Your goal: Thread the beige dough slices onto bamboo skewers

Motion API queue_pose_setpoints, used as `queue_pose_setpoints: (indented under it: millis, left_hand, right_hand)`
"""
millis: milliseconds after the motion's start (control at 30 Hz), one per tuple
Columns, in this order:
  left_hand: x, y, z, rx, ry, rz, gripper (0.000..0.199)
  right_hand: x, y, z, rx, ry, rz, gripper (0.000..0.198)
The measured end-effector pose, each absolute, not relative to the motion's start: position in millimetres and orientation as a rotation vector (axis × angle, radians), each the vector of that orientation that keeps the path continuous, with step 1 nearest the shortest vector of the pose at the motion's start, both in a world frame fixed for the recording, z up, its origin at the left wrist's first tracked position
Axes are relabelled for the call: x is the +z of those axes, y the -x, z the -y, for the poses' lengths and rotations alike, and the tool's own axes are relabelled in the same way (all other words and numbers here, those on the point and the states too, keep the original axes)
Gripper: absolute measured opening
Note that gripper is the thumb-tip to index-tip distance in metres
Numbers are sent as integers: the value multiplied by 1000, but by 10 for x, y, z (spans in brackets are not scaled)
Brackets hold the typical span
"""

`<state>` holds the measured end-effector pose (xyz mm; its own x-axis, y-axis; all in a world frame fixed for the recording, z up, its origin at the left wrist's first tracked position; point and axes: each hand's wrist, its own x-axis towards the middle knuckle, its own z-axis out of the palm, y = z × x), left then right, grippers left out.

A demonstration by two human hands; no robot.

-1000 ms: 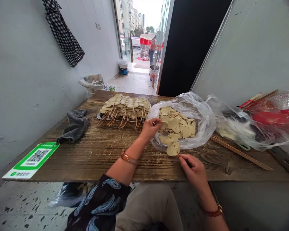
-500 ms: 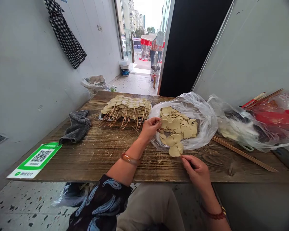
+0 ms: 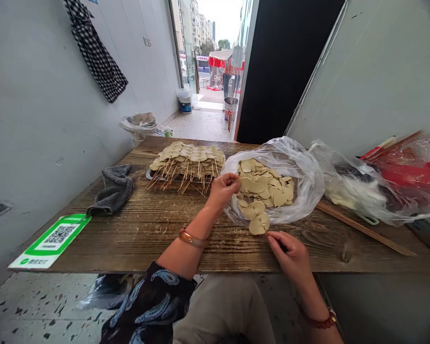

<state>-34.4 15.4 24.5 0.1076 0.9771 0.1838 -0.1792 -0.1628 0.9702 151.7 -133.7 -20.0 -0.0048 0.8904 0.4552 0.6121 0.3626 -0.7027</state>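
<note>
My right hand [image 3: 291,252] pinches the lower end of a thin skewer, on which a few round, beige, flat slices [image 3: 259,224] are threaded. The skewered slices reach over the near edge of a clear plastic bag [image 3: 308,184]. At the bag's left side, my left hand [image 3: 222,192] is closed, thumb and fingertips pressed on the edge of a beige slice [image 3: 244,179]. Many loose slices [image 3: 277,187] of the same kind lie in the open bag. To the left, a pile of filled skewers [image 3: 191,160] rests on a metal tray [image 3: 151,175], bare stick ends toward me.
Bare skewers [image 3: 365,229] lie on the wooden table [image 3: 157,239] at right, beside a plastic bag [image 3: 344,184] and red packaging [image 3: 404,172]. A grey cloth [image 3: 111,191] and a green QR-code card [image 3: 52,239] lie at left. Beyond is an open doorway.
My right hand has shifted slightly left, carrying the skewer with its slices. My left hand stays almost in place at the bag, still pinching.
</note>
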Motion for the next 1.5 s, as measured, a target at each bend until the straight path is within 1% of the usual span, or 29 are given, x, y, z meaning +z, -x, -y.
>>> queue_pose_setpoints:
  millis: [233,400,600,933,1200,1500]
  left_hand:
    - [249,341,-161,1349,-1392,-975,12]
    - [265,304,-120,1331,-1515,-987,13]
    - [299,281,-65,1337,-1518,-1011,14]
    - [257,259,-61,1274,-1243,-867,20]
    - [261,304,-74,1200,-958,-820,28]
    - [237,301,-84,1159,-882,-770,32]
  right_hand:
    - [-245,-1512,1320,374,1359,1710,23]
    - [-282,-1514,1303,391,1366,1707,21]
    - [-274,-1495,1306,382,1371,1675,21]
    - [-254,-1487,1314,310,1371,1668,23]
    - [-298,-1540,1348,261,1338,1695,17]
    - [-310,-1548,1338,254,1325,1703,17]
